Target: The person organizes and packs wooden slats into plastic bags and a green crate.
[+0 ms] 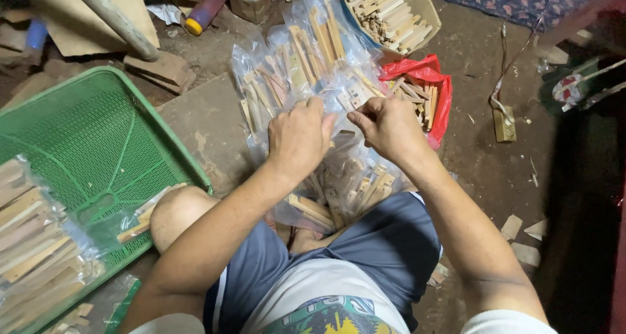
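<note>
- Both hands are working close together: the left hand (298, 137) is gripping the clear plastic bag (306, 80) of wooden sticks, and the right hand (389, 127) is pinching its plastic.
- That bag is lying on the floor between the knees.
- A green basket (98, 138) is sitting at left, a red bag (430, 80) and a box of sticks (391, 14) are crowding just behind.

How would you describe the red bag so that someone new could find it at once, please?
Start at the green plastic crate on the left, then look across past the clear bags of wooden sticks that the left hand and right hand are working on. Just beyond the right hand lies the red bag, open, holding short wooden pieces, the only red one there.
</note>
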